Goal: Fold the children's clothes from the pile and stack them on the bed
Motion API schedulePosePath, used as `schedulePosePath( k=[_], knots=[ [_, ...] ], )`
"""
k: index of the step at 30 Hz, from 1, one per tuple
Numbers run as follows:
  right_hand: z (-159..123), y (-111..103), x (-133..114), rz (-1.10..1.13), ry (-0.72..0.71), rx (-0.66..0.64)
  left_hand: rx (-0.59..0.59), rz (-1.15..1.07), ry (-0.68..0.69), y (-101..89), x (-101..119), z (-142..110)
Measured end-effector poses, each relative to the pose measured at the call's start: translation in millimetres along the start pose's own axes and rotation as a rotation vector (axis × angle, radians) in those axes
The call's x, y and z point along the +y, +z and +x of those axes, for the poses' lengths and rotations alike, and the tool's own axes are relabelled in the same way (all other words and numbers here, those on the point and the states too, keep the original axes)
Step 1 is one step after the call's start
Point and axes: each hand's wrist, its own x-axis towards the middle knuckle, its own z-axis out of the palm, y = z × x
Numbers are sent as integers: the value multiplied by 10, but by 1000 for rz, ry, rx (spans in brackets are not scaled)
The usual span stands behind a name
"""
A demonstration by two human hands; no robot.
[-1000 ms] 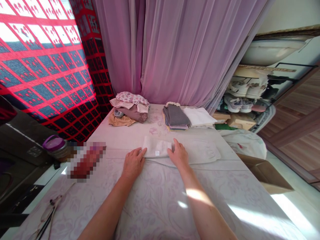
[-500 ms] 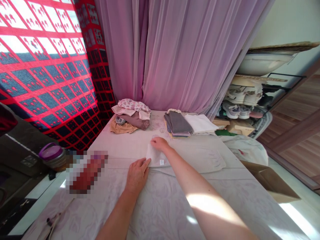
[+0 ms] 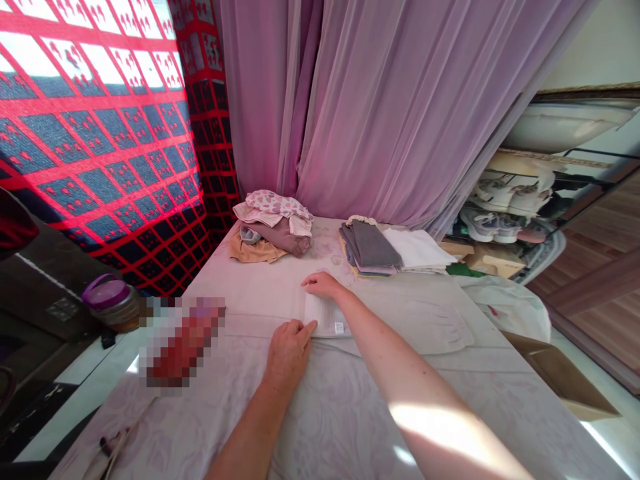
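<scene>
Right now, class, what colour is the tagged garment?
The ribbed garment is off-white; best view: head.

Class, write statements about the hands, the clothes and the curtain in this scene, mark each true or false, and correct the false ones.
1. The left hand is at the near left corner of the pale garment. True.
2. The garment's tag is black. False: it is white.
3. The gray cloth lies left of the white cloth. True.
4. The right hand is on the gray cloth. False: it is at the garment's far left corner.
5. The curtain is green. False: it is purple.
</scene>
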Motion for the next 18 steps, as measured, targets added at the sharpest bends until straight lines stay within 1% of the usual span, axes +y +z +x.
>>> schedulePosePath(
  k=[4, 8, 15, 18],
  knots=[
    [-68, 120, 79, 42, -24, 106, -47, 22, -18, -26, 34, 20],
    [-109, 203, 52, 7, -19, 177, -87, 69, -31, -58, 68, 24],
    [-93, 206, 14, -130, -19, 206, -98, 53, -21, -97, 81, 14],
    [-96, 224, 18, -191, -8, 213, -73, 32, -24, -105, 91, 10]
  ],
)
